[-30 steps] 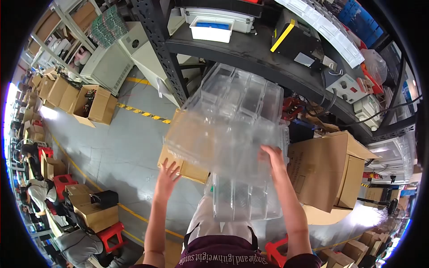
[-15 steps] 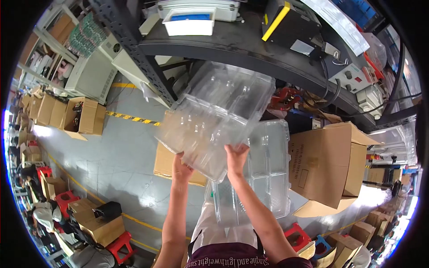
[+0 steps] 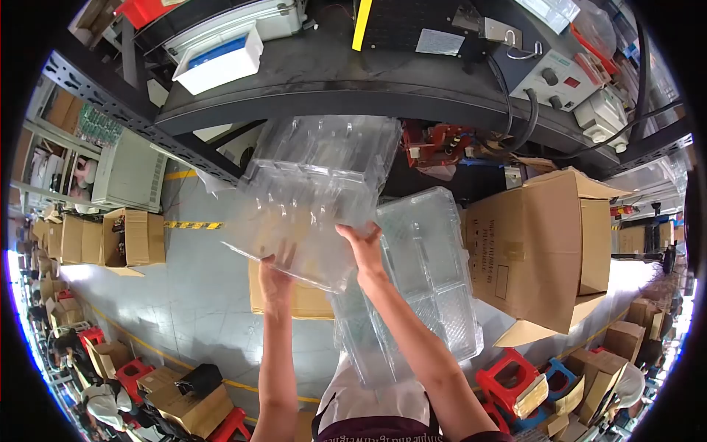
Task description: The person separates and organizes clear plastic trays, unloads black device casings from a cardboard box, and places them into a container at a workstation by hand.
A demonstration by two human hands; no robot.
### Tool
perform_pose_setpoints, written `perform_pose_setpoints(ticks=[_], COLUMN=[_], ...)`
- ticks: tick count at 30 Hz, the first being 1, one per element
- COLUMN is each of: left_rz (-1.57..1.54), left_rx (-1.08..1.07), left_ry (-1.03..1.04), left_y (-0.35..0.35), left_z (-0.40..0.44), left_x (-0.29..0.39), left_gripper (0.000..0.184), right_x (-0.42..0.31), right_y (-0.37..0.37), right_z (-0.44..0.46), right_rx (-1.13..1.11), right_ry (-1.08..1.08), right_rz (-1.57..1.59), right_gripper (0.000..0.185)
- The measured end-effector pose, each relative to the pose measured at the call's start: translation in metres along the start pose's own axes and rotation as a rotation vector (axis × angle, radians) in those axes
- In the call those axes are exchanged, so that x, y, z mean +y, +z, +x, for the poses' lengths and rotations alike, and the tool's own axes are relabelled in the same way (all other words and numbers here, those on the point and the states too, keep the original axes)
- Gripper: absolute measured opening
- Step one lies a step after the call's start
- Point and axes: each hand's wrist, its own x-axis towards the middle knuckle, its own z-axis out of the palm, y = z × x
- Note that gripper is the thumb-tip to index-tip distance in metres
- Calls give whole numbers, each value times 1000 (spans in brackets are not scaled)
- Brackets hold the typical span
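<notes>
A stack of clear plastic trays with compartments (image 3: 324,158) is held in front of me, just below the shelf edge. My left hand (image 3: 276,282) grips its near left corner, fingers showing through the plastic underneath. At the near right edge, my right hand (image 3: 362,249) is closed on the same stack, thumb on top. Another clear tray pile (image 3: 423,272) lies to the right, partly beneath my right forearm. Below the held stack, a cardboard box (image 3: 309,302) shows at its edge.
Across the front runs a dark metal shelf (image 3: 294,103) with a white bin (image 3: 219,60) and a control box (image 3: 552,77). A large open carton (image 3: 526,254) stands right. Red stools (image 3: 508,379) are at lower right; a person (image 3: 110,404) sits lower left.
Both hands, apart a second ago, have closed on the clear tray stack, which has shifted left off the pile beneath. The view has turned and moved nearer the shelf.
</notes>
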Motion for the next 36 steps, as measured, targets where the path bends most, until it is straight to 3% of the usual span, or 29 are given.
perform_pose_setpoints(ticks=[3, 5, 9, 11, 13, 16, 17, 19, 20, 21, 23, 24, 25, 27, 30, 33, 36], left_rz=[52, 44, 84, 149, 180, 156, 127, 148, 136, 294, 442, 480, 520, 521, 544, 565, 586], left_rx=[19, -94, -98, -76, -89, -85, -92, 3, 10, 48, 95, 173, 250, 267, 252, 226, 220], left_ry=[102, 198, 215, 123, 41, -76, -94, -223, -220, -295, -362, -341, -320, -258, -174, -127, -95], left_y=[4, -7, 10, 14, -11, -38, -39, -108, -116, -121, -122, -122, -120, -116, -103, -102, -96], left_z=[-3, 1, -29, -54, -77, -122, -135, -151, -157, -162, -170, -175, -179, -182, -183, -184, -185], left_x=[-6, -9, -6, -6, -13, -34, -40, -55, -57, -61, -67, -70, -72, -72, -70, -71, -69], left_gripper=[72, 78, 77, 87, 98, 108, 99, 85, 85, 80, 75, 77, 78, 83, 91, 95, 94], right_x=[22, 26, 32, 36, 51, 90, 95, 108, 113, 116, 133, 172, 139, 62, -6, -83, -109], right_y=[-12, -20, -42, -61, -91, -139, -151, -173, -183, -191, -208, -256, -240, -208, -191, -168, -179], right_z=[11, 4, -22, -45, -76, -120, -134, -155, -164, -169, -174, -174, -177, -179, -143, -82, -9], right_rx=[-52, -91, -226, -293, -279, -244, -222, -188, -153, -159, -119, -483, -496, -431, -189, 291, 445], right_ry=[-25, -1, -36, -106, 12, -30, 13, 65, 114, 115, 210, -426, -427, 42, -636, -1115, -1305], right_rz=[63, 96, 230, 225, 155, 85, 43, -57, -148, -163, -623, -1187, -1193, -1308, -1026, -1337, -1464], right_gripper=[95, 93, 87, 84, 81, 80, 80, 75, 70, 70, 46, 23, 23, 14, 15, 20, 21])
